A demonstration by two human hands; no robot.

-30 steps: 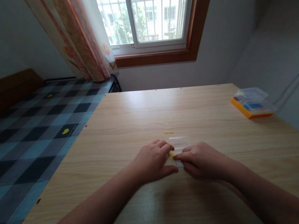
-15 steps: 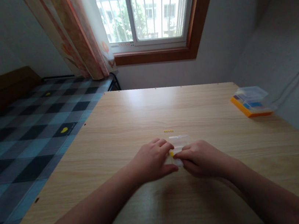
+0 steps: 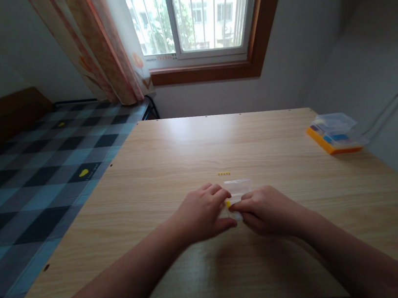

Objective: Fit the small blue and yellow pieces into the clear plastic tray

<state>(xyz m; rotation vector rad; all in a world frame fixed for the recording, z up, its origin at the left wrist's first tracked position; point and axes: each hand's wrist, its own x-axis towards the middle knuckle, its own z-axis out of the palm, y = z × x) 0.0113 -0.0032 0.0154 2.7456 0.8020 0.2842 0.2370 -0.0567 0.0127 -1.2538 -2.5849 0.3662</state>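
Observation:
A small clear plastic box (image 3: 238, 215) lies on the table with its see-through lid (image 3: 237, 183) tipped open away from me. My left hand (image 3: 208, 212) curves around the box's left side, fingers at the far part and thumb along the near edge. Inside the box, at the left, is a small yellow piece (image 3: 228, 204). The index fingertip of my right hand (image 3: 266, 208) reaches into the box beside this piece; the other fingers are curled, and whatever they hold is hidden. Just beyond the box, several tiny yellow pieces (image 3: 223, 173) sit in a row.
The wooden table (image 3: 171, 162) spreads out around the hands. An orange case with a clear raised lid (image 3: 336, 139) stands at its right edge. A bed with a checked cover (image 3: 45, 190) adjoins the left side. A curtain (image 3: 107, 48) hangs by the window.
Both hands keep almost the same pose at the box. The whole view has shifted very slightly; no object has visibly changed place.

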